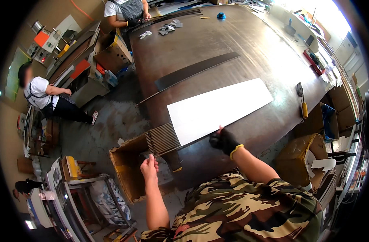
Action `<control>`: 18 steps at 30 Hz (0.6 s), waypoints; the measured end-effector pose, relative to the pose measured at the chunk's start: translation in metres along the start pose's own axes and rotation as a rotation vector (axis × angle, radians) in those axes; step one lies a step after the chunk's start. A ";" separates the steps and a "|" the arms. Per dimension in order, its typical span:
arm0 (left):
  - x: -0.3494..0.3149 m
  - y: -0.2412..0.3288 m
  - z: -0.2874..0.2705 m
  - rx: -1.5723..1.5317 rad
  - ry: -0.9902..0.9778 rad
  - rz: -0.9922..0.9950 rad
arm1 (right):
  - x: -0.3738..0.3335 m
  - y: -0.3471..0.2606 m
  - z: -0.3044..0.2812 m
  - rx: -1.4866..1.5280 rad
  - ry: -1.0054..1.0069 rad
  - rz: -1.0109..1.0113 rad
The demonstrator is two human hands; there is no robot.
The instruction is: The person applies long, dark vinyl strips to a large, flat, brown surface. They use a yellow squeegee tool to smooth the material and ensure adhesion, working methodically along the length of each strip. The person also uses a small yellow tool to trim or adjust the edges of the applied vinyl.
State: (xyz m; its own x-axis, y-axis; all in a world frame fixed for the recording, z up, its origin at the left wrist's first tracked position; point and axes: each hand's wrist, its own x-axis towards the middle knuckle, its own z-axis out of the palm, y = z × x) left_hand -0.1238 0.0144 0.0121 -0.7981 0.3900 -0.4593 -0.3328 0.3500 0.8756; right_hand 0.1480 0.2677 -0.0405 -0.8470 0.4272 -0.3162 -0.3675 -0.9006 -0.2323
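- Apparently, the left hand [150,167] has its bare fingers pinched together on the end of a thin rod [168,151].
- Of the right hand [224,142], in a dark glove, the fingers are curled at the near edge of the white sheet [220,111]; I cannot tell whether they clamp anything.
- That rod looks slim, light and fairly stiff, perhaps springy over its length; a pinch near each end should steady it.
- Beside it, a row of rods [162,137] juts from the sheet's left edge, likely prone to rolling or shifting together.
- Flat on the counter [269,125], the sheet seems light, smooth and easily creased; its long edges offer the best hold.
- Farther left, an open cardboard box [119,169] stands below the rod ends.
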 end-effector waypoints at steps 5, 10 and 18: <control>-0.057 -0.002 -0.019 0.154 -0.238 0.079 | -0.054 -0.038 0.038 -0.037 0.462 -0.164; -0.079 -0.048 -0.017 0.786 -0.144 0.373 | -0.124 -0.035 -0.043 -0.667 0.750 -0.021; -0.107 -0.023 -0.003 1.156 -0.147 0.768 | -0.126 -0.028 0.055 -1.981 0.583 -0.089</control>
State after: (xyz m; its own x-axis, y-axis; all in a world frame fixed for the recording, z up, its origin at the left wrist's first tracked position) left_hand -0.0328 -0.0377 0.0418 -0.5066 0.8622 -0.0007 0.8144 0.4788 0.3280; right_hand 0.2436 0.2345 0.0559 -0.5127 0.7843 -0.3492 0.7684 0.2377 -0.5942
